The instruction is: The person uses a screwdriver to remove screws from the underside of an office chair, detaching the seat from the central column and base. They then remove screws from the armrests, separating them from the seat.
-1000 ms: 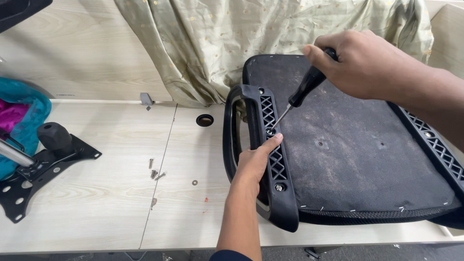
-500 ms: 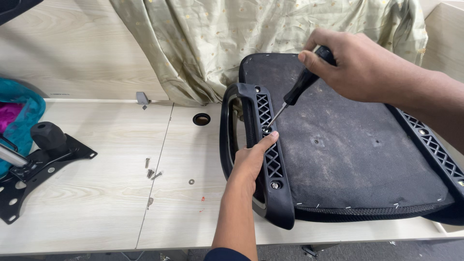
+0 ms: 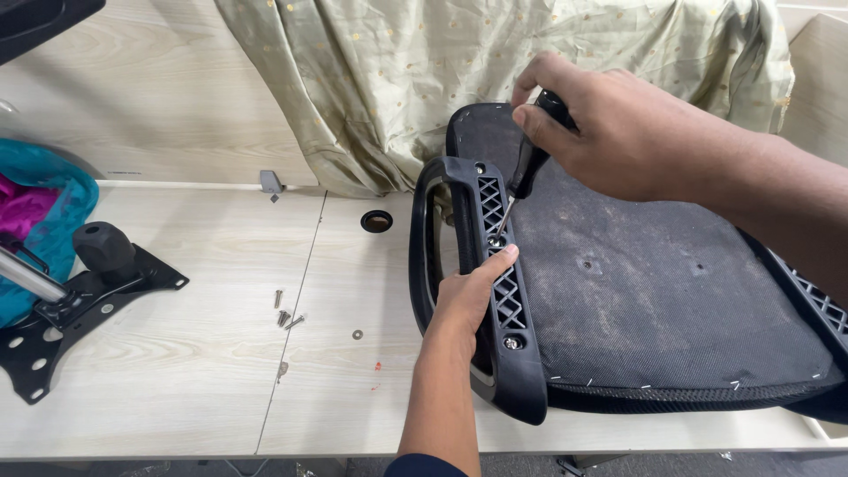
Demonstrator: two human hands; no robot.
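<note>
A black chair seat [image 3: 654, 291] lies upside down on the pale wooden table [image 3: 177, 371]. Along its left edge runs a black plastic armrest [image 3: 505, 291] with a lattice pattern. My left hand [image 3: 466, 299] grips this armrest around its middle. My right hand [image 3: 609, 124] is closed on a black-handled screwdriver [image 3: 528, 163]. Its tip sits on a screw in the armrest, just above my left thumb. Another screw [image 3: 511, 342] shows lower in the armrest.
Loose screws [image 3: 284, 314] and a washer [image 3: 356, 334] lie on the table left of the seat. A black metal chair mechanism [image 3: 79, 287] rests at the far left beside a teal and magenta cloth [image 3: 40, 208]. A green fabric [image 3: 424, 79] hangs behind. A cable hole [image 3: 376, 221] is nearby.
My right hand has moved left and tilted the screwdriver more upright over the armrest screw. My left hand keeps its grip on the armrest.
</note>
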